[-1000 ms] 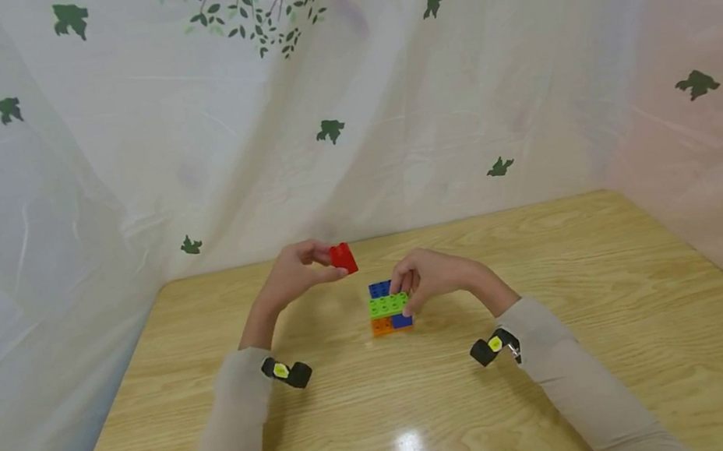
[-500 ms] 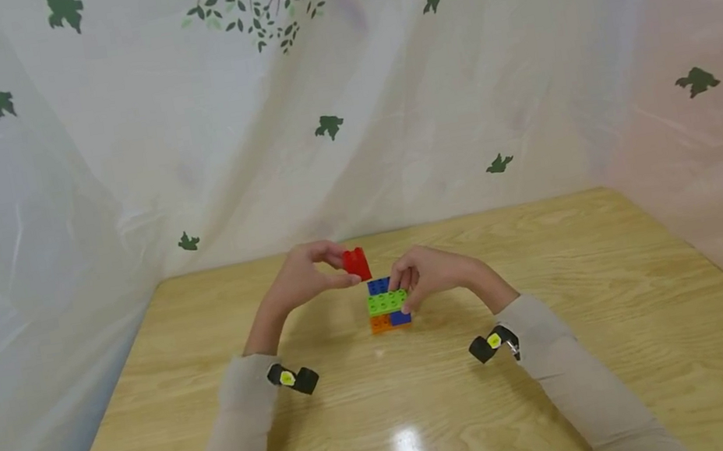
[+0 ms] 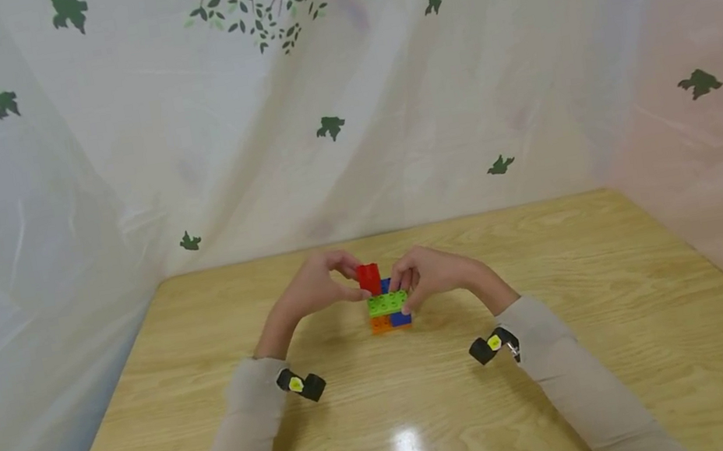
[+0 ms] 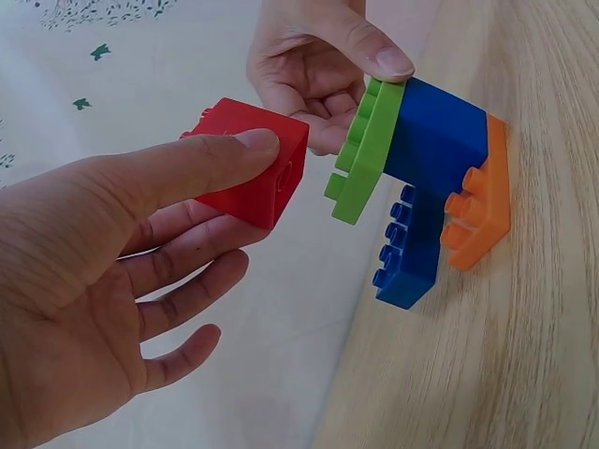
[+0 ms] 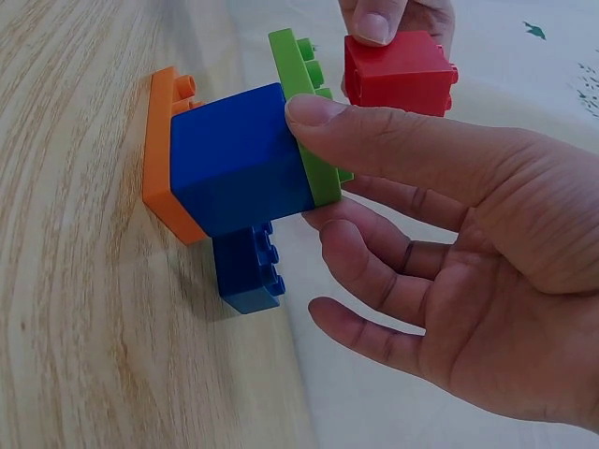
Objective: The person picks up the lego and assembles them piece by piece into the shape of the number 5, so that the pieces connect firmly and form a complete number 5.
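My left hand [image 3: 317, 286] pinches a red toy brick [image 4: 245, 159] between thumb and fingers, just above and left of a small brick build. In the left wrist view a gap shows between the red brick and the green plate [image 4: 370, 154]. The build stands on the table: an orange plate [image 5: 161, 159] at the bottom, a large blue brick [image 5: 234, 159] on it, the green plate on top. A second blue brick [image 4: 412, 248] sits low behind. My right hand [image 3: 438, 272] grips the green plate's right end, thumb on its near edge and fingers behind.
The wooden table [image 3: 338, 434] spreads around the build. A pale curtain [image 3: 237, 158] with printed leaves hangs behind the table's back edge. Each wrist wears a black camera; the left wrist camera [image 3: 301, 385] hangs inward over the table.
My left hand has carried the red brick right and down, from left of the build to close over the green plate's left end. The right hand has kept its grip on the build.
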